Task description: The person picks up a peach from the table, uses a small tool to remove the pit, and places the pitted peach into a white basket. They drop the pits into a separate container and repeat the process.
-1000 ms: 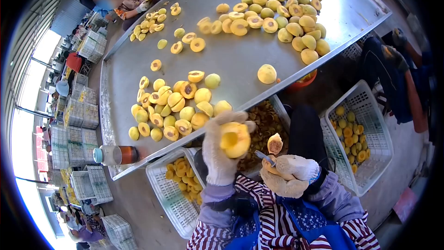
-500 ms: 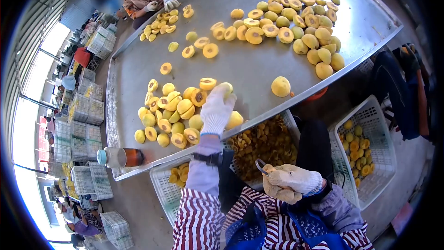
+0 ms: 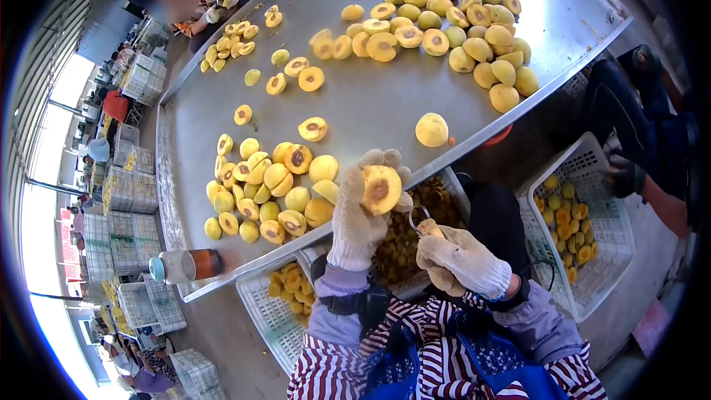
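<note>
My left hand (image 3: 359,226), in a white knitted glove, grips a halved yellow peach (image 3: 381,190) with its cut side and brown pit cavity facing up. It is above the metal table's front edge. Lower right of it, my gloved right hand (image 3: 465,261) is closed around the short handle of a ring-bladed pitting tool (image 3: 421,215). The metal ring points toward the peach half, apart from it. On the table, just left of my left hand, lies a pile of peach halves (image 3: 278,178), some cut side up.
A larger peach pile (image 3: 478,37) covers the table's far right. A bottle (image 3: 185,266) lies at the left edge. Below are a bin of brown scraps (image 3: 404,255) and a white basket of peach halves (image 3: 255,304). Another basket (image 3: 618,267) stands right, beside a co-worker's dark-gloved hand (image 3: 623,176).
My left hand has drawn back from the pile toward me, now showing a peach half in its grip. My right hand stays low with the ring tool. A co-worker's hand appears at right.
</note>
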A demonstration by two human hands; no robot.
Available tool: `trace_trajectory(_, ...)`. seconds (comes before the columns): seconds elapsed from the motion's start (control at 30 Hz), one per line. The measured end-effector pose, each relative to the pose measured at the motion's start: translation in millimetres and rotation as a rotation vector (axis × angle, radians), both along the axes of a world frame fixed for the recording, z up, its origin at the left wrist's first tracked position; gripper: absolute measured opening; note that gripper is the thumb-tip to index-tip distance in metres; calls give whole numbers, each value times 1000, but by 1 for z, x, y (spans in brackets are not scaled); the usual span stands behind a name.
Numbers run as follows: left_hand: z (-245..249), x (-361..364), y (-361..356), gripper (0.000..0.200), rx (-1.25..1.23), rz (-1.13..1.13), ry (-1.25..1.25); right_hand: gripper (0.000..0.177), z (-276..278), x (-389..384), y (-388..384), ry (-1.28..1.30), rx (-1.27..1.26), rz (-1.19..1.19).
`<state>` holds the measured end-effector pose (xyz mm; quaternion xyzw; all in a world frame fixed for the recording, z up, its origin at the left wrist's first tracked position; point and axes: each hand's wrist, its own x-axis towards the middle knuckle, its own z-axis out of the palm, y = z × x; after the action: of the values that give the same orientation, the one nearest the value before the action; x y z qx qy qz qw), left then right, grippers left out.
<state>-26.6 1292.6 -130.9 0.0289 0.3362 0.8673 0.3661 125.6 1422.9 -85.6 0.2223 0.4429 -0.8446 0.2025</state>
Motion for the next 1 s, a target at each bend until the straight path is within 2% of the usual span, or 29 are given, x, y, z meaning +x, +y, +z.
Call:
trace_trajectory(0.1,18,32,2,55,-47,-9,115,29,2,0,-5,-20,-23,-25)
trace_trajectory(0.23,43,63,4,60,-185,33,162,33,8,6,-10,-25,-27,-81)
trace_trajectory(0.37,47,79,6,59,-225,123,186,35,22,10,-12,-6,209,12)
trace_trajectory(0.43,53,85,9,58,-257,180,298,33,18,14,-16,38,332,56)
trace_trajectory(0.57,58,96,20,57,-382,333,593,33,26,19,-16,35,130,22)
trace_trajectory(0.67,65,88,8,60,-435,103,573,34,26,23,-11,25,-7,60)
trace_trajectory(0.77,72,76,1,62,-533,-60,760,39,21,27,-7,63,-139,150)
trace_trajectory(0.83,69,79,2,62,-489,16,913,45,16,31,4,134,-285,260)
trace_trajectory(0.87,61,74,2,61,-463,40,1021,53,14,33,1,115,-349,260)
trace_trajectory(0.93,57,75,1,58,-346,33,1021,47,11,40,-5,102,-351,172)
trace_trajectory(1.0,68,86,5,53,-172,-27,799,43,10,46,-10,93,-369,122)
